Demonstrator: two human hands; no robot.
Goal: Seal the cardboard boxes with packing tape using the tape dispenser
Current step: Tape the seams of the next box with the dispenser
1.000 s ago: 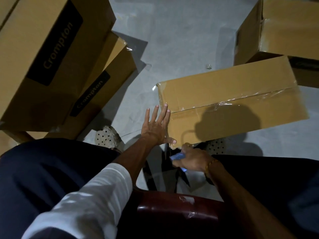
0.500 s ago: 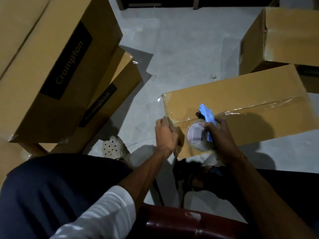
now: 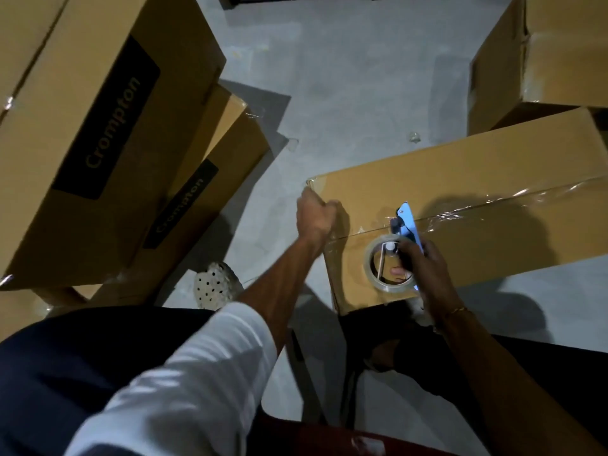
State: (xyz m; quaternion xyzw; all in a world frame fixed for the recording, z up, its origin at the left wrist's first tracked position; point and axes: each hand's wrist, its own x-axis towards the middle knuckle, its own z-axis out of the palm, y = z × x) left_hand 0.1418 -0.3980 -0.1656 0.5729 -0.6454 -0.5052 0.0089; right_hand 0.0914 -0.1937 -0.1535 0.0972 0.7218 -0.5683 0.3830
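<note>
Cardboard of the box point(image 3: 493, 179) is steadied on the floor at its near corner by the curled left hand point(image 3: 316, 213); the tape dispenser point(image 3: 399, 245), gripped by the right hand point(image 3: 422, 268), could wrinkle tape if tilted off the seam.

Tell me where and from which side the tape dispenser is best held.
Grip the tape dispenser by its handle at the near end, coming from the person's side, as the right hand does now. Its blue blade end points away onto the cardboard box, and the tape roll must turn freely.
</note>
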